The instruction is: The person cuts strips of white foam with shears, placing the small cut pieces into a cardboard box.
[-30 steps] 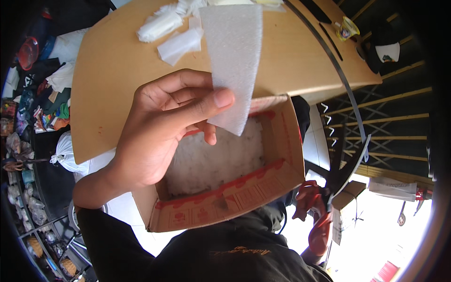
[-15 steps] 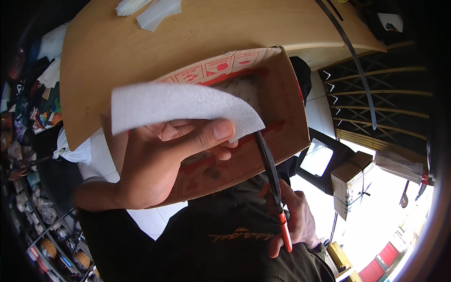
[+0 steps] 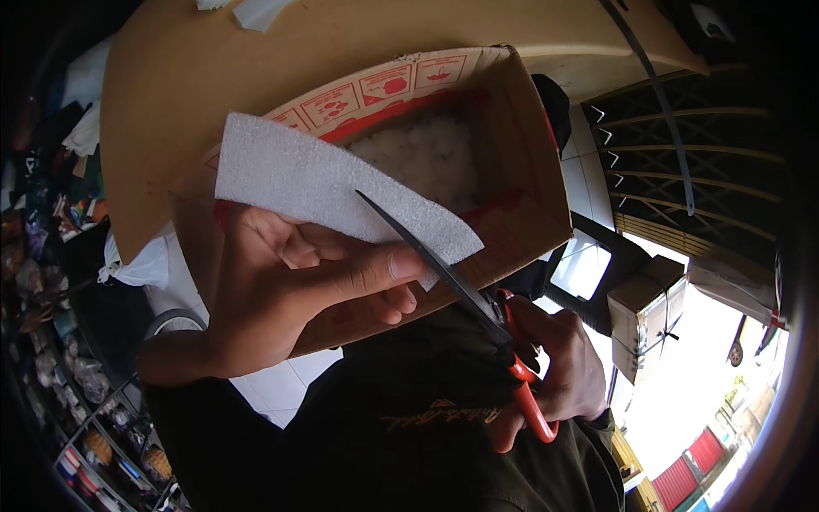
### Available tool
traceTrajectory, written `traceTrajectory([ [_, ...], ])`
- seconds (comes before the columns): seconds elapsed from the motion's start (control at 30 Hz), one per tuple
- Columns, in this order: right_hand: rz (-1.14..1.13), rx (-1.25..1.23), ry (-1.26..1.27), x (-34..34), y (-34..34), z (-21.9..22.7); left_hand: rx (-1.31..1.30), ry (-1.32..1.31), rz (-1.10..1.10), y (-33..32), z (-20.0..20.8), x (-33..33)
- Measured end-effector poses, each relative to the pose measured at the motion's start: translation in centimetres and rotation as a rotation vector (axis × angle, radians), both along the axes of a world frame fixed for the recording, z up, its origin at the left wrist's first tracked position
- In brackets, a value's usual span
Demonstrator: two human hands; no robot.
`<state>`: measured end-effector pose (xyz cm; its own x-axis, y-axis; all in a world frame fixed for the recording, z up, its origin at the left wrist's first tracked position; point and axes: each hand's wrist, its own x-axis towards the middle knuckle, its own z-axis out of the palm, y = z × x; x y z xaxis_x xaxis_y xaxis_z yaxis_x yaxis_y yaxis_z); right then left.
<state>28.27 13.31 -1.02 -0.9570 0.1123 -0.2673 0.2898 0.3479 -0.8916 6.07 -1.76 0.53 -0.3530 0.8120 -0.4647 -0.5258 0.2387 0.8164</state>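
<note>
So the biggest thing here is the tan table [image 3: 175,119], spread out beyond the left hand [image 3: 286,294]. Next is the open cardboard box [image 3: 533,171], right behind that hand and past its fingertips, with some whitish stuff [image 3: 444,154] inside. The hand and what it's pinching block part of the view in. Off past the right hand [image 3: 570,363] there's a smaller tied-up carton [image 3: 631,328].

Now the foam strip [image 3: 294,166]: pinched by the left thumb and fingers, long axis slanting, wide end up and left of that hand, narrow end poking down-right toward the right hand. The scissors [image 3: 490,317] are gripped by their red handles in the right hand, points aimed up-left, one blade slanting across the foam just beside the left thumb. Can't really tell where the other blade sits.
</note>
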Motion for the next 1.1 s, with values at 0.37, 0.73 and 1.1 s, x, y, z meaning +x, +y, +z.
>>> traceTrajectory([
  [0.37,-0.094,-0.104,-0.151,-0.1,0.8,0.1,0.015,0.054,0.013,-0.1,0.0,-0.5],
  [0.73,0.022,-0.032,-0.068,-0.2,1.2,-0.6,0.007,0.136,-0.101,-0.3,0.4,-1.0],
  [1.1,0.168,0.043,0.064,-1.5,1.8,-0.4,0.105,0.127,-0.08,-0.4,-0.3,-0.5],
])
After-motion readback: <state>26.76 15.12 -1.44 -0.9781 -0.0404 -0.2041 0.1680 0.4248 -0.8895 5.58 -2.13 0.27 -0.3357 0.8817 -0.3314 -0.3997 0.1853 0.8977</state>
